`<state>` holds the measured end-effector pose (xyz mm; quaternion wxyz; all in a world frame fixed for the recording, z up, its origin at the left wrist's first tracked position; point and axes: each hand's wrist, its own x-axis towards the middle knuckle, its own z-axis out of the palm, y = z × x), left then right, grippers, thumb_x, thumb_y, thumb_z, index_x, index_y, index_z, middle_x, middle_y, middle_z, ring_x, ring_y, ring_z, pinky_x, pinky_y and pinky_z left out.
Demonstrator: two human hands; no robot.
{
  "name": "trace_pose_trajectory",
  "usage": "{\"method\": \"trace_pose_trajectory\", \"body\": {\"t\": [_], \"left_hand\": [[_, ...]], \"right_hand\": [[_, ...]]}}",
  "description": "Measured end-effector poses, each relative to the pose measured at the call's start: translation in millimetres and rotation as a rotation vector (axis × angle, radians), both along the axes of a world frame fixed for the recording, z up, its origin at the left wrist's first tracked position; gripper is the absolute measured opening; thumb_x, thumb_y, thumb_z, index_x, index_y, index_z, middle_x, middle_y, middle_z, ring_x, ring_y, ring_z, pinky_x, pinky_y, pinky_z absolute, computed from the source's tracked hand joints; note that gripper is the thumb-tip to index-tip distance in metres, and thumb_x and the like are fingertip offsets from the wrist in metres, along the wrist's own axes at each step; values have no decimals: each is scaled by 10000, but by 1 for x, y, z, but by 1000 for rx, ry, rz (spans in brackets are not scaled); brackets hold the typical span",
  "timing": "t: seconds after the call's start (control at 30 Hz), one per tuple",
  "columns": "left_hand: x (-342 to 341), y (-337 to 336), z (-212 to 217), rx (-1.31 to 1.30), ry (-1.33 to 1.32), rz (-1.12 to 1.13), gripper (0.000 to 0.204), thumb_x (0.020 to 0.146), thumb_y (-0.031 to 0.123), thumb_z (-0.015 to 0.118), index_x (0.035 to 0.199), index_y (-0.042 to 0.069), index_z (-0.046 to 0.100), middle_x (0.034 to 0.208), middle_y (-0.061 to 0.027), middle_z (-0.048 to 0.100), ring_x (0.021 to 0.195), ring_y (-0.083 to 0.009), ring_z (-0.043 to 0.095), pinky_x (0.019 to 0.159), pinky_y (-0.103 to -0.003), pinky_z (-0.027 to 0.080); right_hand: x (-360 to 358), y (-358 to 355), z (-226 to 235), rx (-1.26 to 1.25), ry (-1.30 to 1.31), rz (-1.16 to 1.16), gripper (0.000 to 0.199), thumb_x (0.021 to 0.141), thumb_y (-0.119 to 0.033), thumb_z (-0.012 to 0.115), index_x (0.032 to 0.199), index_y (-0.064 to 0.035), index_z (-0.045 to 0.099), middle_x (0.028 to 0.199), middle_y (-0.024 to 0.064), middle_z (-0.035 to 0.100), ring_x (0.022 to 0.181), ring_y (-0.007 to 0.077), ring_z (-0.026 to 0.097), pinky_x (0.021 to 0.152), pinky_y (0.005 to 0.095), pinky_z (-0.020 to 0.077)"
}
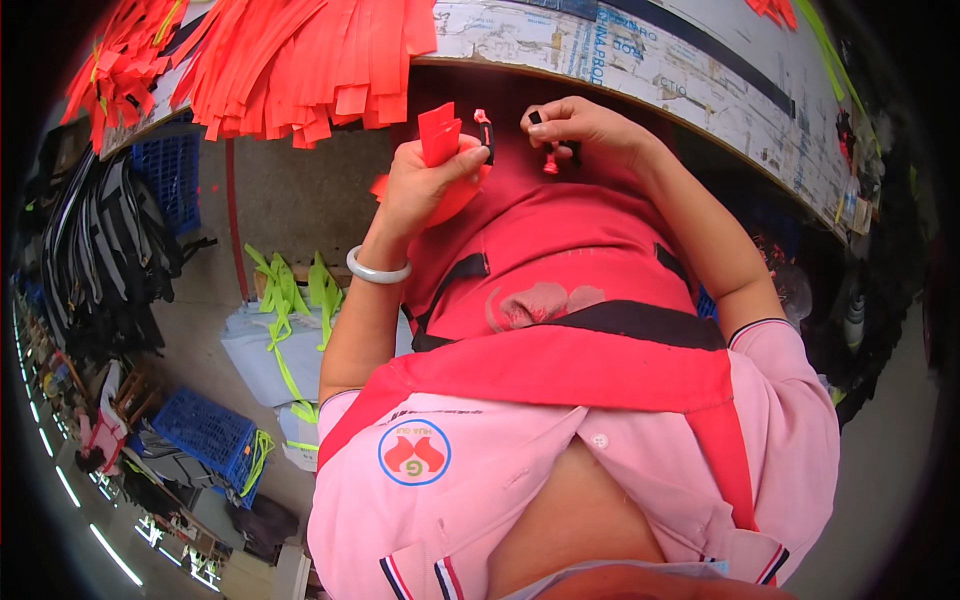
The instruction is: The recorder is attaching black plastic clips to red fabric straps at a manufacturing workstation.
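My left hand (425, 185) is closed around a folded red-orange strap (438, 133), whose end sticks up above the fingers. A small black and red clip piece (485, 132) sits at the thumb side of that hand. My right hand (585, 125) pinches a small black part (536, 118) at its fingertips, with a little red piece (550, 160) hanging just below it. Both hands are raised over my red apron (560, 260), close to the table edge. A pale bangle (377, 269) circles my left wrist.
A curved worktable (640, 60) runs along the top, with a pile of red-orange straps (300, 60) hanging over its left part. Blue crates (205, 430), black strap bundles (105, 260) and lime-green straps (290, 300) stand on the floor at left.
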<state>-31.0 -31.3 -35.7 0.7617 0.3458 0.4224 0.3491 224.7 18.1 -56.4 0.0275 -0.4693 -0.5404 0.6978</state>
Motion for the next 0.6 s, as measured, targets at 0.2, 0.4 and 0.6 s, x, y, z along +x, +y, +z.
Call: {"method": "trace_pose_trajectory", "body": {"t": [0.2,0.4,0.6], "left_hand": [[10,-1,10,67,20,-58,88,881,80,678,870,-6,667,708,11,585,624,-52,512,554,-210,404],[13,-4,15,121,76,-97,85,876,83,686,869,0,670,695,32,563,619,-38,493,537,-201,377],[16,-9,12,105,68,18,121,893,95,667,949,-10,683,743,11,602,651,-46,524,572,-201,413]], "right_hand": [[-7,-22,22,-452,609,-551,193,928,-235,617,1020,-65,608,813,-20,528,616,30,429,488,177,316],[-27,-16,32,-378,476,-480,251,923,-296,641,1028,-68,631,621,-92,386,477,4,255,417,199,159],[-32,-14,48,-48,430,-487,257,952,-275,590,1061,-45,619,803,-22,603,449,2,285,401,187,200]]}}
